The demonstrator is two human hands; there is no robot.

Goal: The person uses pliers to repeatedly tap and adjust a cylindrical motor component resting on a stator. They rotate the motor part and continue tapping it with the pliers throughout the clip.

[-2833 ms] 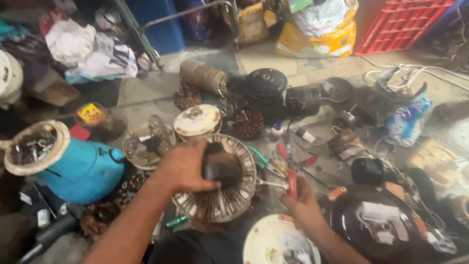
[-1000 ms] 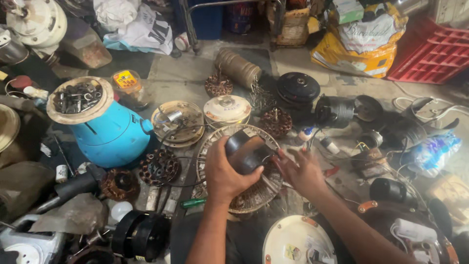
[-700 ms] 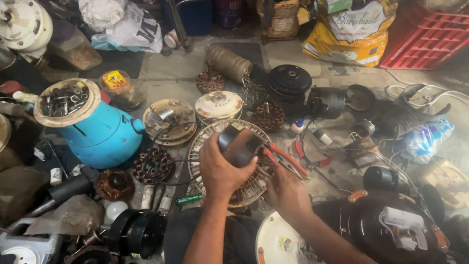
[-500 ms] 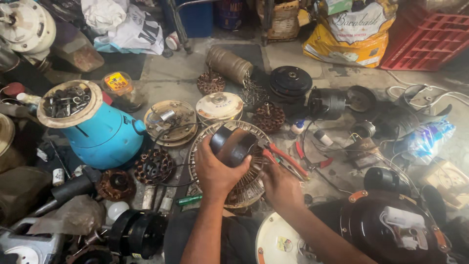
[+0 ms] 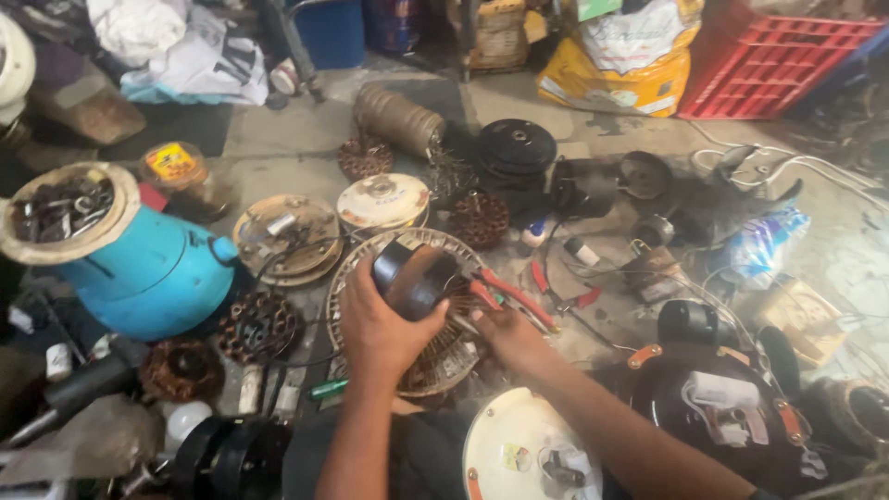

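Far left of the left hand [image 5: 375,326] stands one blue drum [image 5: 139,268] with a tray of loose metal parts on top. That hand's fingers curl around one black motor housing [image 5: 414,276], held over one round wire fan guard [image 5: 407,315]. Just beside it, the right hand [image 5: 507,335] pinches one pair of red-handled pliers [image 5: 505,296]; another pair [image 5: 556,294] lies beyond. All rests on a cluttered concrete floor [image 5: 296,139], with one red crate [image 5: 769,65] far right.

Black motor [image 5: 414,274], red-handled pliers [image 5: 514,298], blue jug [image 5: 148,270]
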